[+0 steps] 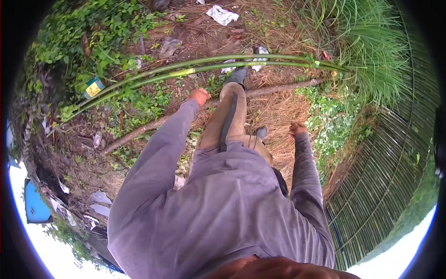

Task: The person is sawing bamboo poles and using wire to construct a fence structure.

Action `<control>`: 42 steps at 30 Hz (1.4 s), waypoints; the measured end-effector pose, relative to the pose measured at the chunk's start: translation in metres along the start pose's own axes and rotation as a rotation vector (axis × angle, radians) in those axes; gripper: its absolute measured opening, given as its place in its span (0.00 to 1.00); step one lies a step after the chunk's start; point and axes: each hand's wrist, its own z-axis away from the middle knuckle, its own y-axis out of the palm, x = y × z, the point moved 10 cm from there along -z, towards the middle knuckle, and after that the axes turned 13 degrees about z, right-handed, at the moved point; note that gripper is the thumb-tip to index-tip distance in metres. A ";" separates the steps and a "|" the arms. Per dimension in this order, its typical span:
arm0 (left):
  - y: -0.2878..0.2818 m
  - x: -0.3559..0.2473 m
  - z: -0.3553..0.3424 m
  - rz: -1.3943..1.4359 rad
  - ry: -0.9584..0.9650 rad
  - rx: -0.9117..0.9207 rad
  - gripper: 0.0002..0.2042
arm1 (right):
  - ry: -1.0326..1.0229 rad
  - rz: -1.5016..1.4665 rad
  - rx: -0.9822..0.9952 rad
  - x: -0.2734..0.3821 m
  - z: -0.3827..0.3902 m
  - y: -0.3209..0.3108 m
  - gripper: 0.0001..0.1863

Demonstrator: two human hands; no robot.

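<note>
Across the littered ground ahead, two long, slender green bamboo-like stalks [186, 72] extend beyond a long brown wooden pole [278, 88]. The left hand [200, 96] is nearest the pole, fingers apparently curled; whether they hold anything cannot be determined. The right hand [298, 128], over dry brown straw [288, 109], shows bent fingers, grip likewise undetermined.

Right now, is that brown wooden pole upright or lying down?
Lying down: the wooden pole stretches across the ground, dry straw beside it.
</note>
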 end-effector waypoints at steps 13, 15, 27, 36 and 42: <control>0.119 -0.069 -0.214 -0.572 0.077 0.262 0.17 | 0.261 0.004 0.135 0.048 -0.169 0.152 0.03; 0.097 -0.048 -0.263 -0.715 0.152 0.141 0.18 | 0.277 -0.012 0.200 0.070 -0.202 0.199 0.04; 0.133 -0.024 -0.366 -0.960 0.186 0.128 0.24 | -0.516 0.128 0.005 0.047 -0.481 0.235 0.07; 0.118 -0.020 -0.322 -0.824 0.191 0.339 0.25 | 0.336 -0.410 0.018 0.034 -0.451 0.282 0.12; 0.111 -0.052 -0.245 -0.765 0.289 0.434 0.25 | 0.034 -1.190 0.490 0.078 -0.383 0.280 0.16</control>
